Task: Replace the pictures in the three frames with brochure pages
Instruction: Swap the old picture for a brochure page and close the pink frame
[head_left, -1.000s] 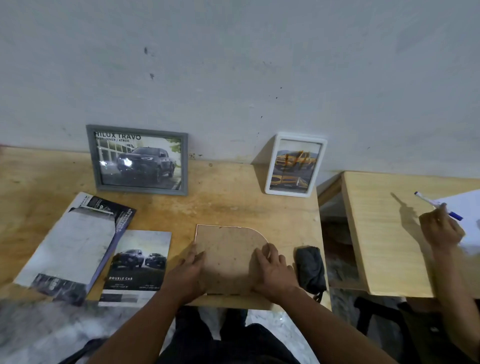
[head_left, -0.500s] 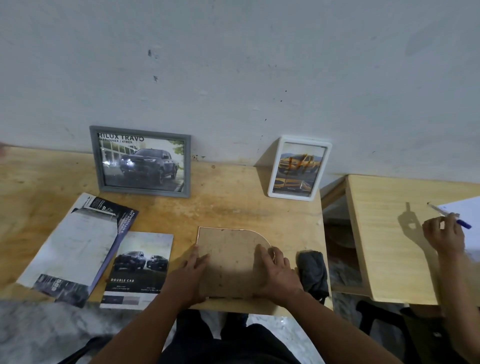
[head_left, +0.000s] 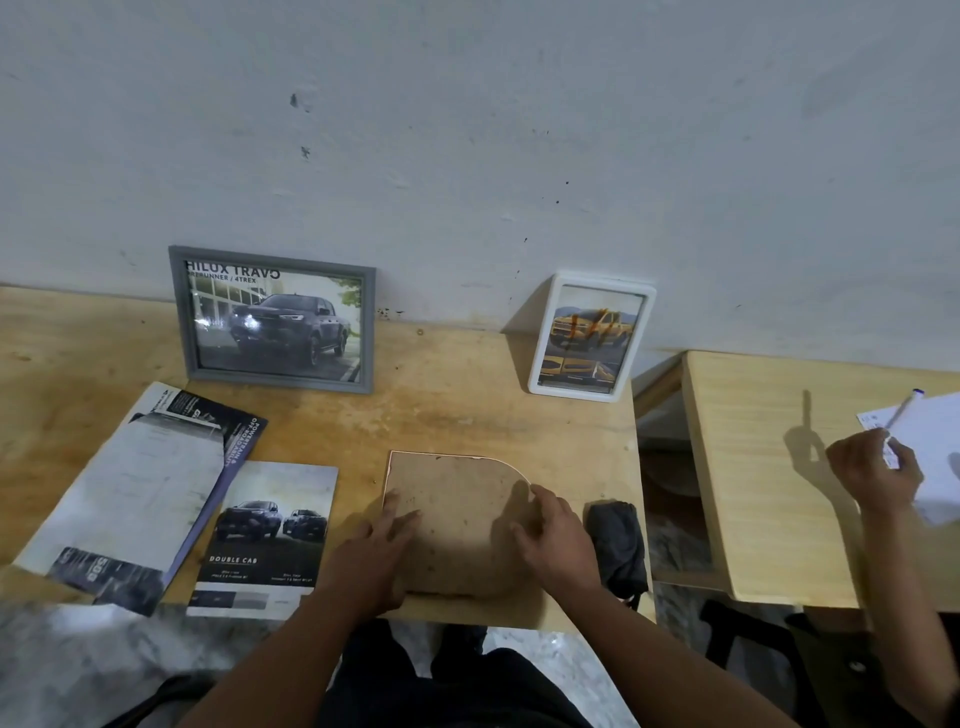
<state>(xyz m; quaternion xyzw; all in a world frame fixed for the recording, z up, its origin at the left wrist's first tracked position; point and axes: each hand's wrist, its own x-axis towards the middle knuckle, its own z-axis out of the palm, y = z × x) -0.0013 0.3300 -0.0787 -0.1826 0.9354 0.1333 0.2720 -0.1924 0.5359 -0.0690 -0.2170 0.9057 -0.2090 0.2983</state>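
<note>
Third frame (head_left: 457, 525) lies face down on the counter (head_left: 467, 405), brown backing up, one far corner rounded, near the front edge. All places below are relative to it.

Left hand (head_left: 371, 564): fingers straight, spread flat on the backing at its left edge. Grip released, nothing grasped, just pressing.
Right hand (head_left: 553, 540): fingers loosely curved over the right edge below the rounded corner, fingertips on the backing. No clear pinch visible; reads as released, resting on it.

Just left of it: loose brochure page (head_left: 267, 535), two trucks, "DOUBLE CAB", overhanging the front edge. Further left: folded brochure (head_left: 140, 488), angled, partly on top of that page's corner.

Behind and left, leaning on the wall (head_left: 467, 130): grey frame (head_left: 272, 319) with dark truck page, "HILUX TRAVO". Behind and right, also leaning: white frame (head_left: 592, 338), upright format, yellow truck page.

Just right, beside the right hand: dark cloth (head_left: 618, 545) at the counter's corner.

Far right, on a separate wooden top (head_left: 753, 467) across a gap: another person's hand (head_left: 872, 470) holding a pen (head_left: 901, 410) over white paper (head_left: 930, 447).
</note>
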